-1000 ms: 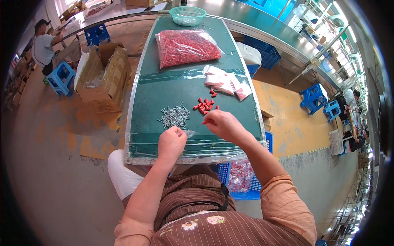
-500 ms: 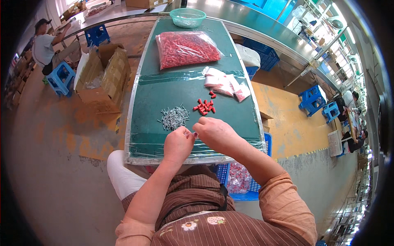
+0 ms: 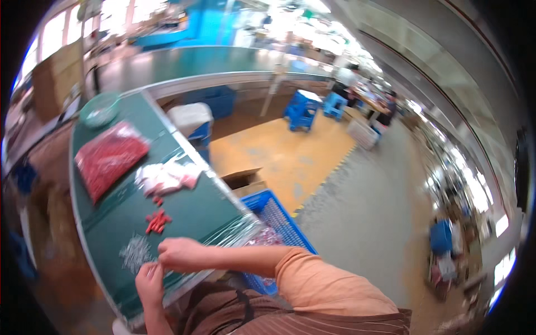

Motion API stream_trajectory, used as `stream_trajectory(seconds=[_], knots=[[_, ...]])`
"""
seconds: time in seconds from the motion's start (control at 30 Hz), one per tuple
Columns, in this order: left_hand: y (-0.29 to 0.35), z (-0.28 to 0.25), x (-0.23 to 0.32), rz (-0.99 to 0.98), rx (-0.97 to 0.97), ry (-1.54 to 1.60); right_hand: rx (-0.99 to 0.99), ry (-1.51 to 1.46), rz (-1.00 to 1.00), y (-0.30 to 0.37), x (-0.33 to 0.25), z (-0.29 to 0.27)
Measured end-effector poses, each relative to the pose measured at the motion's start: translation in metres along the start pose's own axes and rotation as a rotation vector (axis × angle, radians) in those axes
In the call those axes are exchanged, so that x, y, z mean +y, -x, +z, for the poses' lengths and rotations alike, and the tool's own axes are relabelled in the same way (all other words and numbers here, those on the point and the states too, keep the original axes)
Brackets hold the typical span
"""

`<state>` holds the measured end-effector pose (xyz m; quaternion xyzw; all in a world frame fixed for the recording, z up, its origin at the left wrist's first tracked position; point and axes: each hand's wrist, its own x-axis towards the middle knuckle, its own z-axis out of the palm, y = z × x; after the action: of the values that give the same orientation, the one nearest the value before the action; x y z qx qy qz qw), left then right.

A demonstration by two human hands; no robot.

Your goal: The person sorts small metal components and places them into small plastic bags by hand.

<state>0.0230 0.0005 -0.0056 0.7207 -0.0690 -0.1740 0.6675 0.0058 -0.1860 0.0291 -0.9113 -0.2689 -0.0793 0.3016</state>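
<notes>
My left hand and my right hand meet over the near part of the green table. Both have their fingers pinched together; whatever is between the fingertips is too small and blurred to make out. Just beyond them lies a loose pile of grey metal screws. Farther up is a small heap of red plastic wall plugs, with a couple more beside it. Several small clear packets with pale and reddish contents overlap near the table's right edge. Behind them rests a large clear bag full of red pieces.
A green plastic basket stands at the table's far end. Right of the table, a blue crate holds filled packets, near an open cardboard box. Blue stools and people at work are farther off. A long bench crosses behind.
The view has swung to the right and tilted up, so the table now appears at the left and slanted. My hands stay pinched together near the screws.
</notes>
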Motion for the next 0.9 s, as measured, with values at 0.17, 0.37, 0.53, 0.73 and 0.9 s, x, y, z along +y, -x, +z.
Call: stream_trajectory(seconds=[0.17, 0.37, 0.53, 0.73, 0.9], knots=[[0.003, 0.012, -0.002, -0.021, -0.028, 0.127, 0.037, -0.268, 0.18, 0.026, -0.007, -0.018], [-0.001, 0.023, 0.008, -0.003, -0.097, 0.089, 0.153, -0.474, 0.33, 0.05, -0.007, -0.037], [0.005, 0.035, 0.017, -0.023, -0.151, 0.122, 0.176, -0.498, 0.334, 0.06, -0.012, -0.032], [0.013, 0.035, 0.024, -0.072, -0.24, 0.065, 0.109, -0.597, 0.375, 0.069, -0.014, -0.027], [0.018, 0.037, 0.029, -0.076, -0.346, 0.065, 0.084, -0.659, 0.387, 0.077, -0.012, -0.023]])
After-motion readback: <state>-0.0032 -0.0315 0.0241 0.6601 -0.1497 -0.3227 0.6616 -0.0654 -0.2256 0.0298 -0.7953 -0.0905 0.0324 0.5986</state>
